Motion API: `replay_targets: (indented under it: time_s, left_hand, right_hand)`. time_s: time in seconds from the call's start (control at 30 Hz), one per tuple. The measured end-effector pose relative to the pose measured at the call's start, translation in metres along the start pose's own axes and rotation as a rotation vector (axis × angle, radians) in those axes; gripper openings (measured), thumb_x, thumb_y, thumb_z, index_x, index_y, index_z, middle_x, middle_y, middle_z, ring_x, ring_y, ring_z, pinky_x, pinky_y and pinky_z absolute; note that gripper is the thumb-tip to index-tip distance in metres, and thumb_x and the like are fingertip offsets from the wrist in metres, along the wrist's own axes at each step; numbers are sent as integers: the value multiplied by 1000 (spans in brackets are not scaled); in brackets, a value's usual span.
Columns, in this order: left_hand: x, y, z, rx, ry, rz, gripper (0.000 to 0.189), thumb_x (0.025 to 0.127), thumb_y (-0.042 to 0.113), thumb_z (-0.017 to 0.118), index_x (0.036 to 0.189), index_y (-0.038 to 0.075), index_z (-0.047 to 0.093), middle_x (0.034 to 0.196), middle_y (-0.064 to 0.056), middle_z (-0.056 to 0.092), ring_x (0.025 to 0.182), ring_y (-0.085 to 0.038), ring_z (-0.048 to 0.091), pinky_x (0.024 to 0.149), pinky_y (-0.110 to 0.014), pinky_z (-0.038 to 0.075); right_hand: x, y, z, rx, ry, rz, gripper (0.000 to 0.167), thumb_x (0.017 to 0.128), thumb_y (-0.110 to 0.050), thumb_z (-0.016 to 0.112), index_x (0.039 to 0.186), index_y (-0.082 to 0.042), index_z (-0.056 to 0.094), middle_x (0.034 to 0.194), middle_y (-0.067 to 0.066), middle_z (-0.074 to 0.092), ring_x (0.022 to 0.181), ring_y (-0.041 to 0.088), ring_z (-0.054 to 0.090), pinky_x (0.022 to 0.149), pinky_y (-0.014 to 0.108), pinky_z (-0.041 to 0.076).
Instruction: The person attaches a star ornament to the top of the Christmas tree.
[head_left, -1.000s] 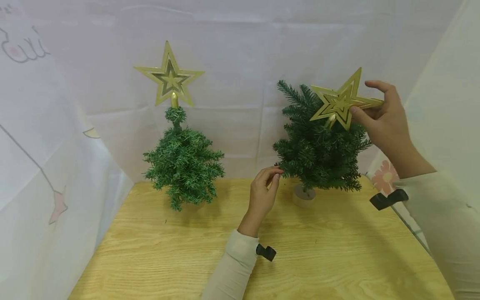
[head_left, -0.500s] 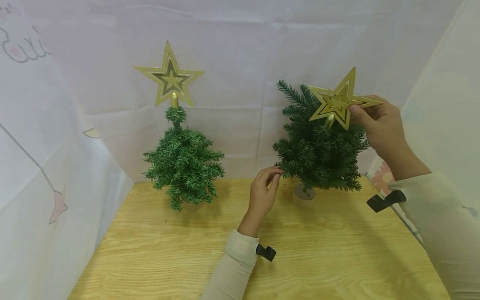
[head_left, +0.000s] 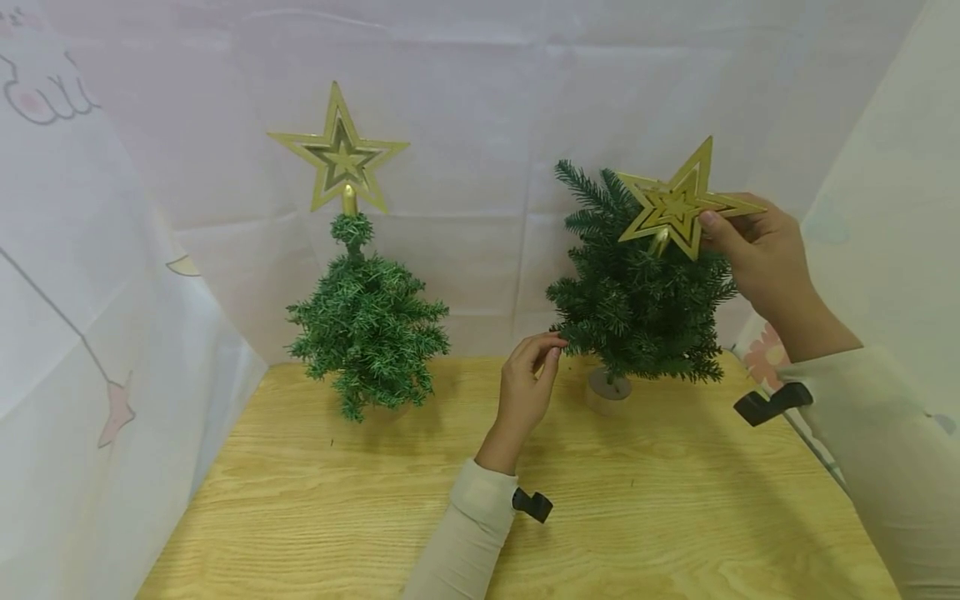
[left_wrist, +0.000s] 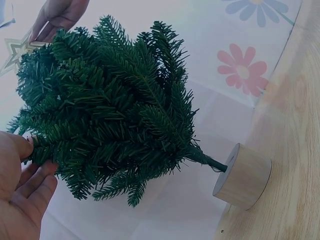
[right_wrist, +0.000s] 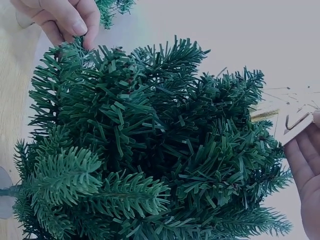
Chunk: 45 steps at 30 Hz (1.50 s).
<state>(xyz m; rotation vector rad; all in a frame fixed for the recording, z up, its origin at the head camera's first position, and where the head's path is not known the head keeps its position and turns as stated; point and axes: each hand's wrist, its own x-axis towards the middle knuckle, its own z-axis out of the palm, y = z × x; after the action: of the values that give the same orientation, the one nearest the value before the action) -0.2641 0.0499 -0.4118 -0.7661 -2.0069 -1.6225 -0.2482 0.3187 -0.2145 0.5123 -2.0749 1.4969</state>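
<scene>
At the right in the head view stands a small dark green Christmas tree (head_left: 637,312) on a round wooden base (head_left: 609,392). My right hand (head_left: 772,258) grips a gold star tree topper (head_left: 678,205) by its right-hand point, thumb in front and fingers behind. The star leans to one side at the top of the tree; its gold socket is partly among the branches, so I cannot tell how it sits there. My left hand (head_left: 527,383) pinches a branch tip low on the tree's left side; the left wrist view shows its fingertips (left_wrist: 49,167) at the needles.
A second, lighter green tree (head_left: 371,333) stands at the left with an upright gold star (head_left: 342,154) on top. Both trees stand near the back edge of the wooden table (head_left: 337,508). Pale printed cloth (head_left: 480,125) hangs close behind and at both sides.
My right hand has shifted slightly left, and its raised index finger has come down behind the star. The star has moved slightly left with it. My left hand has stayed at the branch.
</scene>
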Motion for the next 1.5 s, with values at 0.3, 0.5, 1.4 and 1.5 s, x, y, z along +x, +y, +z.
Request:
replay_targets:
  time_s: [0.3, 0.5, 1.4, 1.5]
  left_hand:
    - [0, -1, 1, 2, 32, 26, 20, 102, 15, 53, 110, 4, 68, 123, -4, 60, 113, -13, 58, 92, -22, 49]
    - [0, -1, 0, 22, 43, 53, 18, 102, 14, 52, 110, 7, 67, 122, -6, 61, 111, -14, 60, 91, -22, 50]
    - [-1, 0, 0, 29, 28, 20, 17, 102, 15, 52, 109, 8, 66, 124, -7, 60, 109, -11, 60, 90, -21, 50]
    - [-1, 0, 0, 26, 31, 18, 18, 102, 15, 52, 109, 8, 66, 124, -6, 60, 108, -11, 60, 90, -21, 50]
  right_hand:
    - [-1, -1, 0, -143, -27, 2, 32, 99, -17, 58, 129, -7, 62, 112, -6, 66, 100, 4, 64, 82, 15, 51]
    - [-2, -1, -1, -174, -20, -19, 31, 100, -18, 57, 128, -7, 62, 112, -7, 65, 99, 4, 64, 81, 15, 51]
    - [-6, 0, -3, -236, -21, -42, 32, 101, -19, 55, 130, -9, 61, 112, -11, 65, 94, 1, 65, 79, 13, 51]
    - [-5, -1, -3, -220, -31, -39, 32, 100, -19, 56, 130, -8, 61, 111, -10, 65, 94, 2, 65, 79, 15, 52]
